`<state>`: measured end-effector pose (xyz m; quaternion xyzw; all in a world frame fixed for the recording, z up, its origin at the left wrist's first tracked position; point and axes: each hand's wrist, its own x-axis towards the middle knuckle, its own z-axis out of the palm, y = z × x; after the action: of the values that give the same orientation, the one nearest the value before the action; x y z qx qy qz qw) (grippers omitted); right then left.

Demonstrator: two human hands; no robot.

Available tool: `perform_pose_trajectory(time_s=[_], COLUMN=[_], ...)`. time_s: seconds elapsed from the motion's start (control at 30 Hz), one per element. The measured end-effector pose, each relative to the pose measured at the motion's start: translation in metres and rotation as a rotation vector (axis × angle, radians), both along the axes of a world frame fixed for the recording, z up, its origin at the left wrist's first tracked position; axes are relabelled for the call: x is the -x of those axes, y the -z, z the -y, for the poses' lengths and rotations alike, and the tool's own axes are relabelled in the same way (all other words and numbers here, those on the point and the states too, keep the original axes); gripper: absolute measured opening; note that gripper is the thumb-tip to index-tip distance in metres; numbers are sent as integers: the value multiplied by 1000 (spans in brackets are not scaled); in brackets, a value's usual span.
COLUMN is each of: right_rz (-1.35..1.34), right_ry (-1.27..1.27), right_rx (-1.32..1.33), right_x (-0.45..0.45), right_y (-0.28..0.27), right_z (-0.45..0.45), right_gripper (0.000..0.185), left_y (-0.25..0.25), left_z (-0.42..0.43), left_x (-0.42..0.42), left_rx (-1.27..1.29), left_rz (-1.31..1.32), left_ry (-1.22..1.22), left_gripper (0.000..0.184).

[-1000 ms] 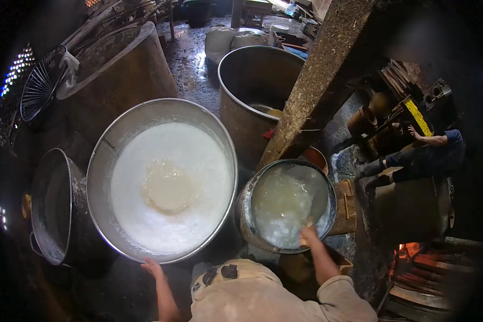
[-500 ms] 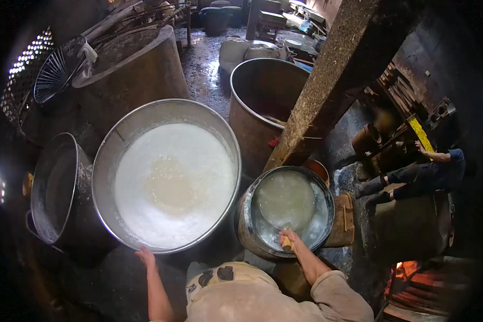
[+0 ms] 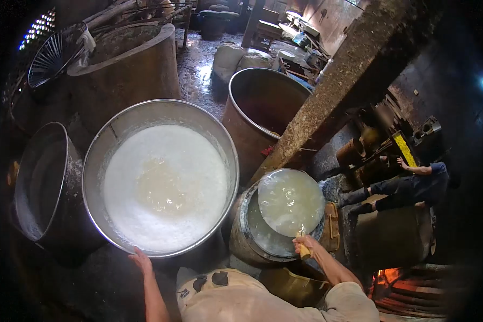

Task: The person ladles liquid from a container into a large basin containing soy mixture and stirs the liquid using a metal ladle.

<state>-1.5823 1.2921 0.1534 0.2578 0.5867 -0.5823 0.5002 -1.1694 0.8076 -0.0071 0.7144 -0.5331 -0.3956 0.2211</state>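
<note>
My right hand (image 3: 305, 246) is closed round the short wooden handle of a wide round ladle (image 3: 291, 203). Cloudy liquid fills the ladle, which is over the mouth of a dark drum (image 3: 244, 236) with more liquid inside. To the left stands a large metal pan (image 3: 95, 185) of white frothy liquid with a pale, bubbly patch in the middle. At the pan's near rim, my left hand (image 3: 140, 260) rests with its fingers spread, touching or almost touching the edge.
An empty-looking metal pot (image 3: 43, 182) stands left, a tall metal vat (image 3: 247, 121) behind. A wooden beam (image 3: 333, 102) slants above the drum's far side. Fire (image 3: 386, 276) burns at lower right. Another person (image 3: 413, 185) is at the right, by a yellow object (image 3: 404, 149).
The ladle first moved within the drum's liquid toward me, then rose full above the drum's mouth. My left hand has stayed by the pan's rim. The view has shifted slightly.
</note>
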Motion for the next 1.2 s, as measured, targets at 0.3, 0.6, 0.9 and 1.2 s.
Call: perform_pose_trajectory(time_s=[0.3, 0.6, 0.9, 1.2], right_rz=[95, 242, 184, 112], right_ry=[-234, -391, -484, -567], right_rx=[112, 396, 358, 121], right_x=[-43, -142, -200, -174], right_y=[-35, 55, 153, 201], right_z=[149, 374, 507, 502], right_gripper=[13, 11, 15, 9], left_y=[-53, -64, -51, -55], left_z=[6, 117, 120, 120], left_x=[-2, -33, -18, -18], left_rx=[79, 196, 230, 166], left_rz=[56, 49, 280, 222], left_ry=[-156, 4, -111, -139], left_gripper=[52, 53, 50, 50])
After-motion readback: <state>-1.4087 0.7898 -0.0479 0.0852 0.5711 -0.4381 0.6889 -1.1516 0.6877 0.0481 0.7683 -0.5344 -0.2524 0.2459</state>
